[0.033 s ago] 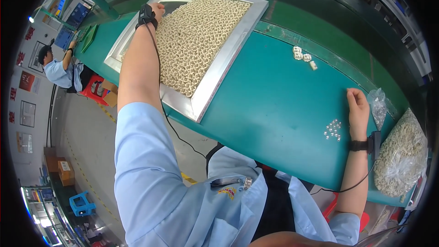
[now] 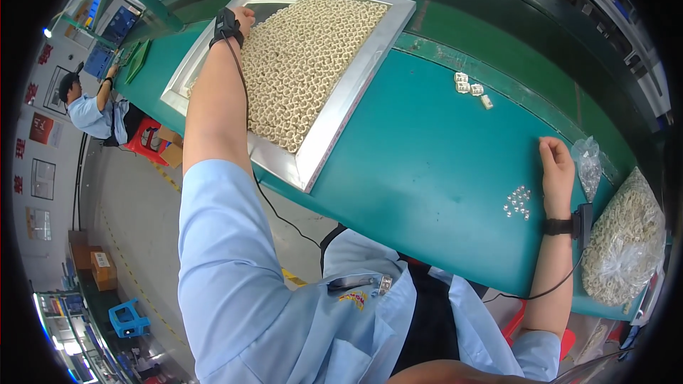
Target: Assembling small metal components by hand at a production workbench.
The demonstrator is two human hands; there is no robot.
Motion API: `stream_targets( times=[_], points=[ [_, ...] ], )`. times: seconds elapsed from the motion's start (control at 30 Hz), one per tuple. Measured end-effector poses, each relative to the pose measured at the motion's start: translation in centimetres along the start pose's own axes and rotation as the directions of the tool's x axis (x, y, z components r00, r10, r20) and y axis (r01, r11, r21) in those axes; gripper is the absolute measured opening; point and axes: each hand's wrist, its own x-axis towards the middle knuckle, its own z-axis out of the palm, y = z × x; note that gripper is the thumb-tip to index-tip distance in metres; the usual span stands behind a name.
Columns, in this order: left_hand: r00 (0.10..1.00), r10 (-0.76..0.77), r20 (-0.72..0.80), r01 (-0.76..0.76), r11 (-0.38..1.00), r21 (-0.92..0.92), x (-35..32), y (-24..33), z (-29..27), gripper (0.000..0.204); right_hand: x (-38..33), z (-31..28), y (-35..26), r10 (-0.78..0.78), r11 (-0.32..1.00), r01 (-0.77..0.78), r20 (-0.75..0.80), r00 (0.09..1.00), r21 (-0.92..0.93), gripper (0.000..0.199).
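My left arm reaches to the far left over a silver metal frame (image 2: 334, 119) packed with small cream plastic parts (image 2: 306, 64). At the frame's upper left corner, beside the edge of the parts, is my left hand (image 2: 244, 17). Its fingers are curled in, and whatever they hold is hidden. On the right of the green table, my right hand (image 2: 557, 171) rests with thumb and fingers drawn together; I cannot make out anything in it. Several small shiny pieces (image 2: 517, 202) lie just left of that hand. Several cream-white blocks (image 2: 469, 85) sit farther back.
A small clear bag (image 2: 588, 167) and a large clear bag of cream parts (image 2: 622, 242) stand at the right. The green table (image 2: 413, 171) ends at a raised back edge. Cables hang from both wrists. At far left, a co-worker (image 2: 92, 107) sits by a green tray (image 2: 139, 60).
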Motion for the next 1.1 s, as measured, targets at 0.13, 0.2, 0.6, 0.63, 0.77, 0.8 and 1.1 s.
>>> stream_targets(
  times=[0.13,0.2,0.6,0.63,0.77,0.8,1.1],
  points=[
    [0.997,-0.003,0.077,0.0,0.999,0.038,0.6,-0.7,1.2,0.028,0.0,0.0,0.1,0.005,1.0,-0.005,-0.006,1.0,0.018,0.013],
    [0.993,0.001,0.122,-0.012,0.996,0.085,0.3,-0.6,1.2,0.03,0.1,0.0,0.0,0.001,1.0,0.0,-0.019,1.0,0.027,0.014],
    [0.999,0.034,0.007,-0.032,0.976,-0.217,-0.4,1.5,-2.1,0.034,0.1,0.0,-0.1,-0.056,0.998,0.056,-0.027,0.998,0.022,0.015],
    [0.999,0.042,0.009,-0.039,0.976,-0.215,-1.0,2.8,-2.5,0.034,0.4,0.2,-0.3,-0.058,0.998,0.057,-0.012,0.998,-0.015,0.015],
    [0.909,0.414,-0.047,-0.359,0.721,-0.593,-7.8,15.2,-3.4,0.032,0.3,0.2,-0.5,-0.067,0.996,0.066,-0.009,0.998,-0.062,0.015],
    [0.862,0.507,-0.008,-0.418,0.702,-0.577,-10.1,18.4,-3.9,0.031,0.6,0.0,-0.1,-0.063,0.996,0.061,-0.023,0.998,-0.067,0.015],
    [0.686,0.727,0.016,-0.67,0.64,-0.376,-20.9,30.6,3.3,0.035,0.5,0.1,-0.2,-0.045,0.999,0.044,0.015,0.999,0.027,0.018]
  ],
)
